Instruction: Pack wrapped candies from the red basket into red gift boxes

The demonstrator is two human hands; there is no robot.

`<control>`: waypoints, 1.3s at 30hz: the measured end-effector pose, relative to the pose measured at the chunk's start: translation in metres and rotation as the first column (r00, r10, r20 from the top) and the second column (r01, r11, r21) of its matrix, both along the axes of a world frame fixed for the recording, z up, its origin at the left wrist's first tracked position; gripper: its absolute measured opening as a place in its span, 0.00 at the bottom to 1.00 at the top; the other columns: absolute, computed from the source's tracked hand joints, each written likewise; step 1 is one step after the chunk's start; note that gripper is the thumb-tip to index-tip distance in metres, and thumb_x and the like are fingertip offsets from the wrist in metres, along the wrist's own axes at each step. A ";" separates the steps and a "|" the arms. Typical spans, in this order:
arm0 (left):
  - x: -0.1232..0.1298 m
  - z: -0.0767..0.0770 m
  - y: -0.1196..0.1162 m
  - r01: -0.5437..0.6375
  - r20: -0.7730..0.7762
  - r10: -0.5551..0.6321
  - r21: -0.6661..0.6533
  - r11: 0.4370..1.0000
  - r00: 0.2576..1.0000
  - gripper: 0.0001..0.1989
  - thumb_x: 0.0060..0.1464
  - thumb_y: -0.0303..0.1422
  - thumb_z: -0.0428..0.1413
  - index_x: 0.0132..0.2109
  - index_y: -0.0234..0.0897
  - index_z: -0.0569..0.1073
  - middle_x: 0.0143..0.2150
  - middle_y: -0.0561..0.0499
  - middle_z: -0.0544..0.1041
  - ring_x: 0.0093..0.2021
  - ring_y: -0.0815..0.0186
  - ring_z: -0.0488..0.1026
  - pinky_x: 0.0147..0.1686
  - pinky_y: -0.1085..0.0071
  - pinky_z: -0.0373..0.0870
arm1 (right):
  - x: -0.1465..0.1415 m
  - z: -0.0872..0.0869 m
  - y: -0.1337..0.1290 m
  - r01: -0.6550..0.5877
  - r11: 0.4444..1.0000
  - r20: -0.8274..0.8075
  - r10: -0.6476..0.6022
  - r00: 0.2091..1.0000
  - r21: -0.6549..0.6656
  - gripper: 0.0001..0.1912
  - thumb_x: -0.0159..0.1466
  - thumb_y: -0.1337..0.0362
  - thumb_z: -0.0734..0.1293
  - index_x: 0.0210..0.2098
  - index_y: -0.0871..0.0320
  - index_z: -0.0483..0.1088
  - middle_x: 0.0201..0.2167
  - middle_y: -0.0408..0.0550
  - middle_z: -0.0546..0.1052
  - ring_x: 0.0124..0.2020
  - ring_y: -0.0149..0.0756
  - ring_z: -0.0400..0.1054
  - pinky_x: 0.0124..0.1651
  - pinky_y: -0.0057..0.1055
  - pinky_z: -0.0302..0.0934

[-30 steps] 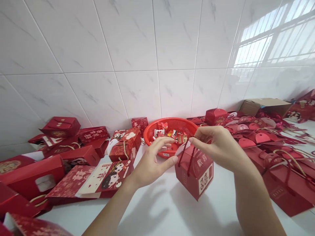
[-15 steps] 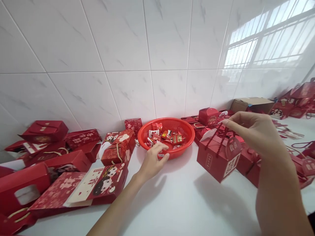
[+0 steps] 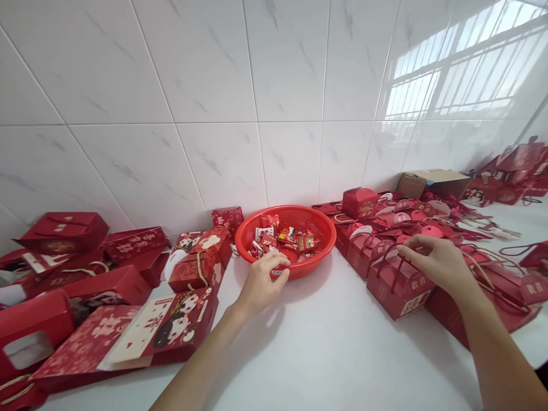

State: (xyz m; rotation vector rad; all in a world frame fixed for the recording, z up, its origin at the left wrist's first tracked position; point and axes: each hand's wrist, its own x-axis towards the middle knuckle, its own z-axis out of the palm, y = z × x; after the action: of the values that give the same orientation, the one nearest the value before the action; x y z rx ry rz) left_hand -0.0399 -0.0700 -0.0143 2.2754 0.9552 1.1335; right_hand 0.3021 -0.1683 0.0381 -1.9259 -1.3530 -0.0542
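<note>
My right hand [image 3: 436,262] is closed in a pinch at the twisted cord handle of a small red gift box [image 3: 398,285]. That box now sits upright at the front of a row of similar boxes on the white table. My left hand [image 3: 261,285] is at the front rim of a red plastic basket [image 3: 323,260], its fingers loosely bent and the thumb apart from them, with nothing seen between. Inside the basket lie several wrapped candies [image 3: 306,242] in red, gold and white.
Patterned and plain red boxes crowd the left, among them a flat box with cartoon figures [image 3: 184,322]. More closed red boxes [image 3: 359,202] and a brown carton [image 3: 434,180] stand to the right. A tiled wall [image 3: 218,160] rises behind the table [image 3: 317,348].
My right hand has lowered the small red gift box from the air onto the table, beside the other boxes. The left hand has hardly moved. The view has shifted slightly.
</note>
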 end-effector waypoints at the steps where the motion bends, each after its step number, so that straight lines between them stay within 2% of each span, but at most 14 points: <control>1: 0.000 0.000 0.000 -0.004 -0.003 0.004 0.009 1.000 1.000 0.08 0.57 0.30 0.54 0.38 0.37 0.78 0.43 0.46 0.80 0.46 0.60 0.78 0.38 0.70 0.77 | -0.001 -0.004 0.001 0.006 1.000 0.003 -0.006 1.000 0.009 0.29 0.51 0.34 0.61 0.21 0.54 0.70 0.17 0.48 0.71 0.21 0.41 0.66 0.28 0.37 0.57; 6: -0.001 -0.002 0.001 -0.017 -0.011 0.018 0.053 0.998 1.000 0.07 0.57 0.28 0.54 0.37 0.37 0.78 0.43 0.46 0.80 0.47 0.61 0.78 0.48 0.66 0.75 | -0.005 -0.036 0.003 -0.030 0.998 0.021 0.029 0.999 0.060 0.30 0.54 0.33 0.63 0.28 0.55 0.73 0.25 0.50 0.76 0.24 0.40 0.68 0.29 0.35 0.59; 10: -0.001 -0.004 0.000 -0.007 -0.007 0.007 0.047 0.999 1.000 0.07 0.56 0.27 0.54 0.38 0.37 0.78 0.44 0.46 0.80 0.46 0.61 0.78 0.47 0.67 0.76 | -0.002 -0.062 0.008 -0.135 0.990 0.099 0.130 0.987 0.040 0.27 0.56 0.37 0.66 0.36 0.54 0.76 0.36 0.52 0.79 0.34 0.46 0.73 0.35 0.38 0.64; 14: 0.000 -0.005 0.000 0.003 0.021 -0.004 0.046 0.999 1.000 0.07 0.55 0.26 0.55 0.38 0.36 0.78 0.43 0.46 0.80 0.45 0.62 0.78 0.44 0.68 0.76 | 0.003 -0.074 0.013 -0.161 0.987 0.222 0.152 0.963 0.024 0.27 0.58 0.37 0.61 0.36 0.54 0.76 0.39 0.55 0.80 0.41 0.56 0.74 0.39 0.48 0.65; 19: 0.001 -0.006 -0.001 0.008 0.035 -0.009 0.042 0.999 0.999 0.07 0.54 0.24 0.55 0.38 0.36 0.78 0.42 0.46 0.80 0.44 0.62 0.78 0.47 0.67 0.74 | 0.005 -0.084 0.019 -0.114 0.990 0.372 0.075 0.925 0.084 0.30 0.62 0.38 0.56 0.37 0.55 0.75 0.43 0.62 0.78 0.39 0.63 0.74 0.36 0.56 0.65; 24: 0.001 -0.008 -0.001 0.014 0.049 -0.015 0.010 1.000 0.999 0.07 0.54 0.25 0.55 0.37 0.35 0.78 0.41 0.46 0.79 0.42 0.62 0.77 0.43 0.68 0.75 | 0.000 -0.084 0.018 -0.128 0.969 0.558 -0.012 0.830 0.210 0.32 0.66 0.38 0.52 0.40 0.57 0.75 0.43 0.67 0.75 0.35 0.63 0.74 0.28 0.52 0.64; 27: 0.001 -0.009 0.000 0.015 0.049 -0.015 0.009 1.000 0.999 0.07 0.53 0.25 0.56 0.37 0.36 0.78 0.41 0.46 0.79 0.42 0.62 0.77 0.44 0.67 0.74 | -0.012 -0.069 0.010 -0.072 0.957 0.613 -0.121 0.781 0.280 0.33 0.66 0.38 0.52 0.42 0.58 0.75 0.46 0.70 0.74 0.37 0.66 0.73 0.26 0.52 0.63; 29: 0.001 -0.009 0.000 0.018 0.050 -0.018 0.017 1.000 0.999 0.07 0.53 0.25 0.56 0.37 0.35 0.78 0.41 0.46 0.79 0.42 0.62 0.77 0.46 0.66 0.74 | -0.027 -0.056 0.006 -0.062 0.934 0.584 -0.167 0.795 0.351 0.30 0.67 0.40 0.54 0.42 0.58 0.74 0.49 0.70 0.73 0.41 0.69 0.72 0.31 0.55 0.64; 32: 0.001 -0.007 0.000 0.026 0.049 -0.027 0.016 1.000 0.998 0.07 0.52 0.24 0.56 0.37 0.35 0.78 0.41 0.46 0.79 0.42 0.62 0.77 0.46 0.66 0.74 | -0.060 -0.044 0.005 -0.219 0.844 0.502 -0.067 0.862 0.489 0.17 0.69 0.51 0.61 0.42 0.58 0.73 0.50 0.64 0.74 0.48 0.62 0.71 0.44 0.56 0.67; 33: 0.001 -0.007 0.000 0.026 0.047 -0.027 0.014 1.000 0.999 0.07 0.52 0.24 0.55 0.37 0.35 0.78 0.41 0.46 0.79 0.42 0.62 0.77 0.46 0.66 0.74 | -0.074 -0.044 0.006 -0.319 0.798 0.502 0.024 0.864 0.511 0.13 0.68 0.55 0.64 0.43 0.57 0.72 0.49 0.61 0.75 0.47 0.56 0.72 0.47 0.52 0.67; 35: 0.001 -0.006 -0.001 0.020 0.038 -0.021 0.013 1.000 0.999 0.08 0.51 0.23 0.55 0.36 0.36 0.78 0.41 0.47 0.80 0.42 0.62 0.77 0.46 0.66 0.74 | -0.106 -0.052 0.006 -0.549 0.697 0.551 0.259 0.793 0.461 0.06 0.67 0.64 0.65 0.43 0.56 0.72 0.48 0.57 0.76 0.45 0.47 0.73 0.48 0.44 0.68; 37: 0.001 -0.005 -0.002 0.011 0.036 -0.011 0.016 1.000 0.999 0.08 0.51 0.23 0.55 0.36 0.36 0.78 0.40 0.47 0.80 0.42 0.62 0.77 0.45 0.66 0.74 | -0.142 -0.067 0.001 -0.744 0.562 0.564 0.503 0.655 0.362 0.10 0.66 0.71 0.65 0.46 0.57 0.71 0.48 0.58 0.76 0.42 0.41 0.73 0.44 0.38 0.69; 38: 0.001 -0.005 -0.002 0.006 0.037 -0.007 0.017 1.000 0.999 0.08 0.51 0.24 0.55 0.36 0.36 0.78 0.40 0.47 0.80 0.42 0.62 0.77 0.45 0.66 0.74 | -0.160 -0.076 -0.005 -0.846 0.446 0.554 0.642 0.530 0.292 0.12 0.66 0.73 0.63 0.47 0.56 0.71 0.49 0.58 0.76 0.39 0.39 0.72 0.41 0.37 0.70; 39: 0.001 -0.005 -0.002 0.003 0.039 -0.003 0.016 1.000 0.999 0.07 0.51 0.24 0.55 0.36 0.37 0.78 0.40 0.47 0.80 0.42 0.62 0.77 0.45 0.66 0.74 | -0.178 -0.085 -0.013 -0.945 0.272 0.533 0.781 0.327 0.182 0.12 0.68 0.73 0.62 0.48 0.56 0.71 0.50 0.58 0.75 0.39 0.39 0.72 0.39 0.37 0.70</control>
State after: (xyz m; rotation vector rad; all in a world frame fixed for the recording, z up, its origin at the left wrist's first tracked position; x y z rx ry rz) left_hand -0.0393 -0.0724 -0.0194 2.2577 0.9304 1.1840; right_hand 0.1244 -0.1813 -0.0468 -0.5031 -2.2587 -0.1540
